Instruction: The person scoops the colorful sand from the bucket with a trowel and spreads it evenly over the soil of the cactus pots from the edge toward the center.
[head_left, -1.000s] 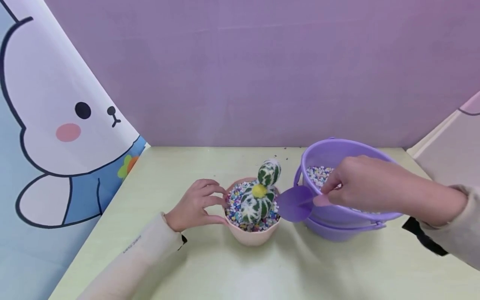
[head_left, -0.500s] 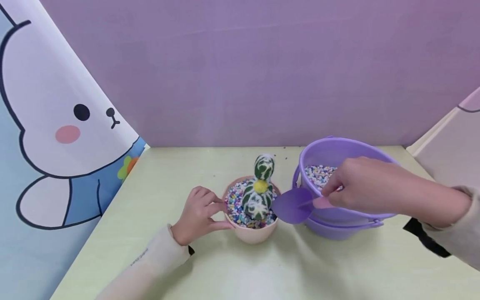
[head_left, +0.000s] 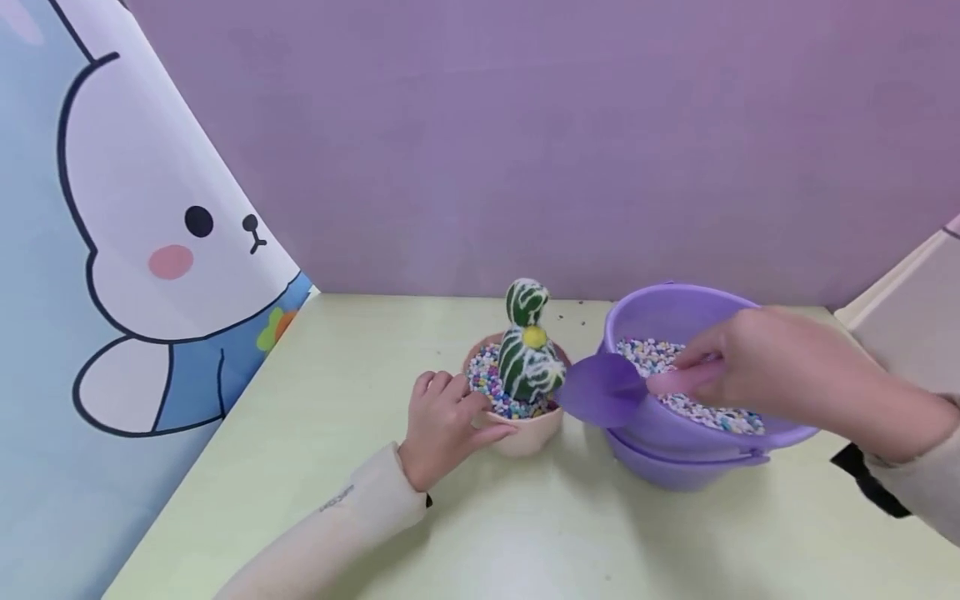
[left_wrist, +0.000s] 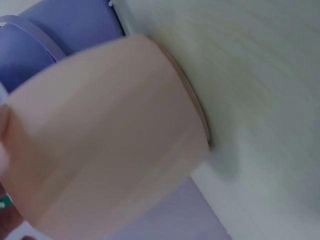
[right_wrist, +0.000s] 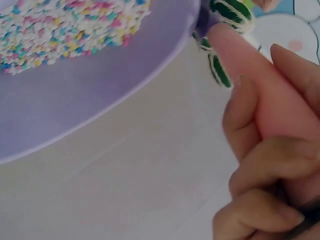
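Observation:
My left hand [head_left: 444, 429] grips the near left rim of a pale peach plant pot [head_left: 528, 437], thumb outside in front. A green and white cactus [head_left: 517, 362] with a yellow flower stands in it amid multicoloured pebbles [head_left: 483, 375]. The pot's smooth wall [left_wrist: 110, 130] fills much of the left wrist view, hiding most of that hand. My right hand [head_left: 780, 375] holds a small shovel [head_left: 603, 390] by its pink handle [right_wrist: 285, 110]. Its purple blade lies between the pot and a purple bucket [head_left: 697, 458], close to the cactus. Whether the blade touches the pot is unclear.
Similar pebbles [right_wrist: 75, 30] lie inside the bucket, under my right hand. A few tiny pebbles [head_left: 581, 322] are scattered behind the pot on the pale green table [head_left: 360, 350]. A purple wall [head_left: 465, 150] rises behind, with a bunny-printed panel [head_left: 135, 208] on the left.
My left hand has turned and moved right along the near side of the pot, from a spread touch to a grip. The pot has shifted slightly back and the cactus has turned. The shovel stays beside it.

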